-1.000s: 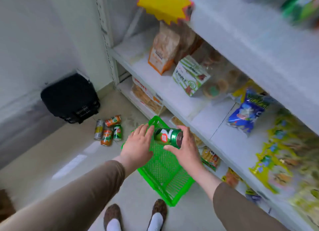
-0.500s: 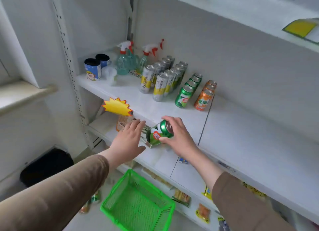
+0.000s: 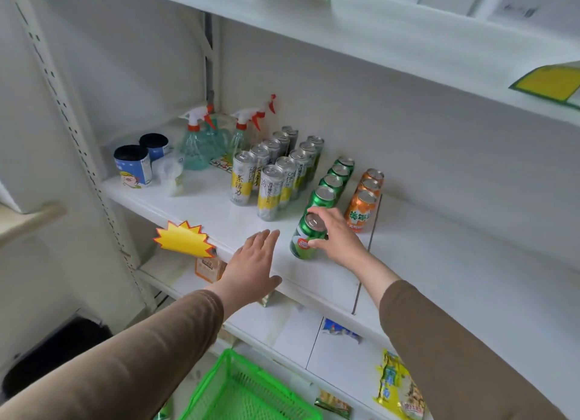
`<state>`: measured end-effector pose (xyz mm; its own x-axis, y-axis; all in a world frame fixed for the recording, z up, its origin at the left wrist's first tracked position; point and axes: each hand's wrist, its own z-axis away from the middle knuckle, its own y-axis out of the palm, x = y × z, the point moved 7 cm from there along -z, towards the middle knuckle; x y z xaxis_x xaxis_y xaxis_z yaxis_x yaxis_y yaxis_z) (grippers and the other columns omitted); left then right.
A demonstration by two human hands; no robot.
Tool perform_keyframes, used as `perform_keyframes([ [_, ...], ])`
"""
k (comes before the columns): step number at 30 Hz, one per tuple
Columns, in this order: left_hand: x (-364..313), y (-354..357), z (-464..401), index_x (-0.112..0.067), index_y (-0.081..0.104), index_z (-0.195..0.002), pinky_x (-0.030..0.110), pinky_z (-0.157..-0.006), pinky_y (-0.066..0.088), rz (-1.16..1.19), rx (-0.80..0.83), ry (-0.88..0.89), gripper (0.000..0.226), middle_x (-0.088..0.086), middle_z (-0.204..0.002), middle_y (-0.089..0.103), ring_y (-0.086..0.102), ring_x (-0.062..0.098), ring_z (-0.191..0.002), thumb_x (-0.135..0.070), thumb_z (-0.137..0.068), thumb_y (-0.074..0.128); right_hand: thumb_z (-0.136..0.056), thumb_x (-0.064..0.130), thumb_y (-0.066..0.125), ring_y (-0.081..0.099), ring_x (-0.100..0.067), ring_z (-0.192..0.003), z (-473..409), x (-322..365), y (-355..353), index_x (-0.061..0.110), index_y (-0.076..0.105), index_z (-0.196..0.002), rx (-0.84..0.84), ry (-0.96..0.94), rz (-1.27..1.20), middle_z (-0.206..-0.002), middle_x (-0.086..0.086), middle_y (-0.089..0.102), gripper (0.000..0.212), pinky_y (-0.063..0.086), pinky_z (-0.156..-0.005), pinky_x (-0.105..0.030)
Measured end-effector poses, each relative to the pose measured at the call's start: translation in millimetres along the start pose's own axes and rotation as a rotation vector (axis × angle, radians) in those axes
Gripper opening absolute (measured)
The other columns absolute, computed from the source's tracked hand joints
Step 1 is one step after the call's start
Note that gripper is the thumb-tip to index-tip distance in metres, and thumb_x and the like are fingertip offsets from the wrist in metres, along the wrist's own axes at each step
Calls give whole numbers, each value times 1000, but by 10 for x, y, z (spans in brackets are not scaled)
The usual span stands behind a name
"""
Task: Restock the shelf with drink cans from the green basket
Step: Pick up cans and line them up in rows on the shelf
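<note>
Left arm: brown sleeve, reaching forward and to the right from the near left. Left hand [image 3: 253, 263]: palm down, fingers straight and close together, pointing far-right, thumb tucked low on the right side; holds nothing.

Right arm: brown sleeve pushed up, bare forearm reaching forward and left from the near right. Right hand [image 3: 335, 235]: fingers and thumb curled round the green can [image 3: 305, 241], thumb near the base, forefinger over the top rim; wrist bent slightly inward.
</note>
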<state>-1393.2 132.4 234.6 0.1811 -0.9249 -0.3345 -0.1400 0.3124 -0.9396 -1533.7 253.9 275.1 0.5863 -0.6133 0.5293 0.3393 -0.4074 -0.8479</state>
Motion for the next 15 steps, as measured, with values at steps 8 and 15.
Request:
perform_keyframes([
  [8,149,153,-239,-21,-1,-157,40,-122,18,27,47,-17,96,5,-164,7,9,25,-150,-44,-90,62,-88,3,71,32,-9,-140,-53,-78,247,31,26,-157,-172,38,-195,-148,4,30,87,24,-115,-21],
  [15,243,241,-308,-20,1,-157,38,-121,19,43,36,12,93,3,-163,10,11,22,-149,-45,-89,61,-60,49,91,51,-27,-115,99,-259,582,14,37,-129,-458,442,-298,-125,-7,56,94,46,-95,-39],
])
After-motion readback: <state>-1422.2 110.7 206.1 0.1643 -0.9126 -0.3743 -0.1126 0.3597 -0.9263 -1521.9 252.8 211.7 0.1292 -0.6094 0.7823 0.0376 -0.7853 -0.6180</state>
